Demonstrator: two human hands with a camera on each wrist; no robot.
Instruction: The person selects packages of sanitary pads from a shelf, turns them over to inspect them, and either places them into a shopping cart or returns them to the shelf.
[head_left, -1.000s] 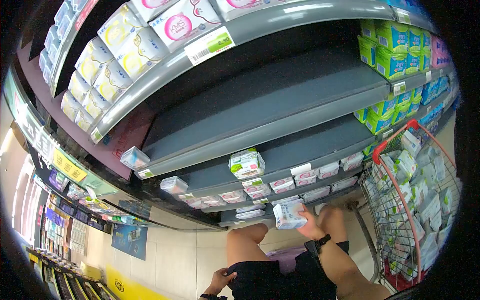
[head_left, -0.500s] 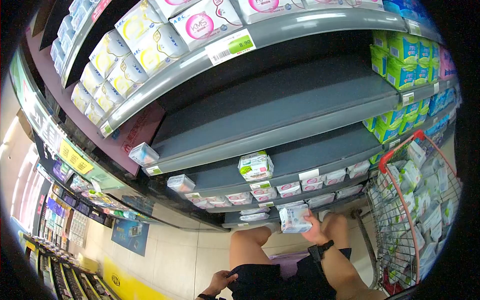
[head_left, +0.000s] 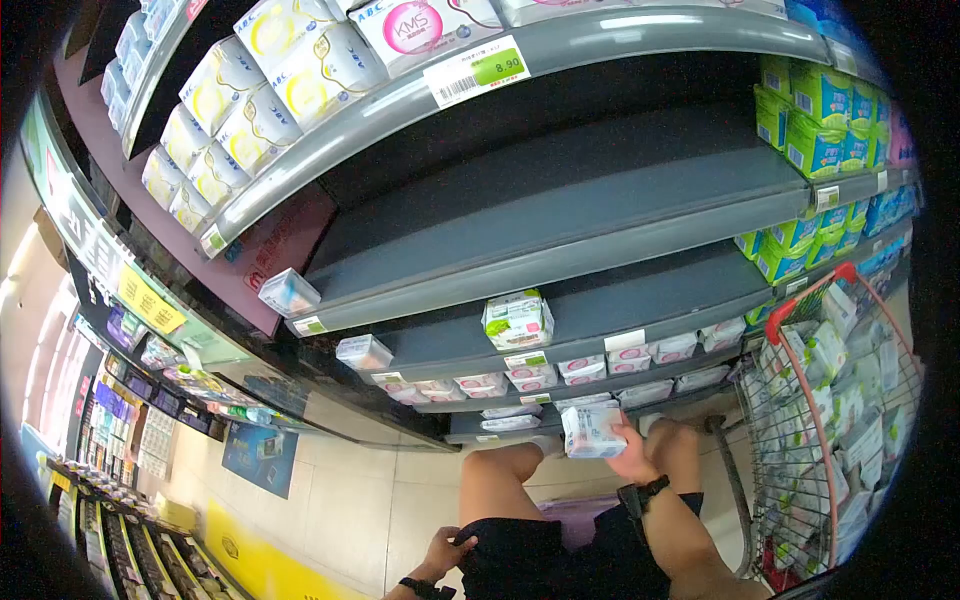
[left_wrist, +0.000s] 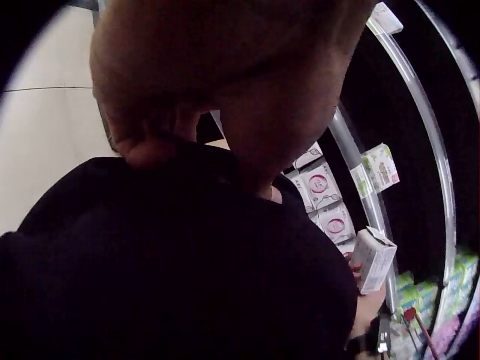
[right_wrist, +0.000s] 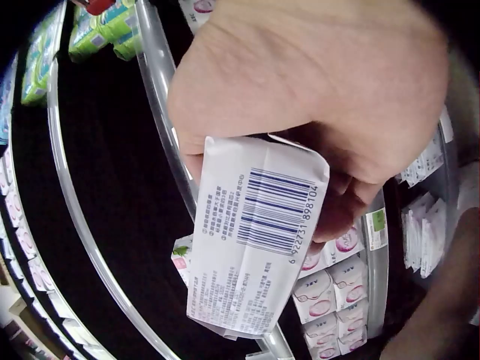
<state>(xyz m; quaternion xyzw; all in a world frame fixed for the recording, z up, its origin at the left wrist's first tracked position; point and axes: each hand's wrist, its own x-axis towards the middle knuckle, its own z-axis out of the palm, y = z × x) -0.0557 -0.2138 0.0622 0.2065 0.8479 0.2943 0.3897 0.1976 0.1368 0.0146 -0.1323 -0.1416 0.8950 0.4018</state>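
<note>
My right hand [head_left: 632,456] grips a small white packet [head_left: 590,432] in front of the lowest shelves. In the right wrist view the fingers of my right hand [right_wrist: 307,97] wrap over the packet [right_wrist: 259,240], whose barcode side faces the camera. My left hand [head_left: 446,552] pinches the edge of the black shorts [head_left: 505,560] at the thigh; the left wrist view shows the hand [left_wrist: 225,82] dark against the cloth. A white and green pack [head_left: 518,320] stands alone on the shelf above the packet.
A wire cart [head_left: 835,430] full of packs stands at the right. Single packets sit at the left ends of two shelves [head_left: 560,265]. Green packs [head_left: 820,145] fill the shelves' right side, and white packs [head_left: 415,30] line the top shelf.
The view has shifted slightly, so the shelves sit a little further right. My right hand still holds the packet, a bit further right in view. The left hand remains at the shorts.
</note>
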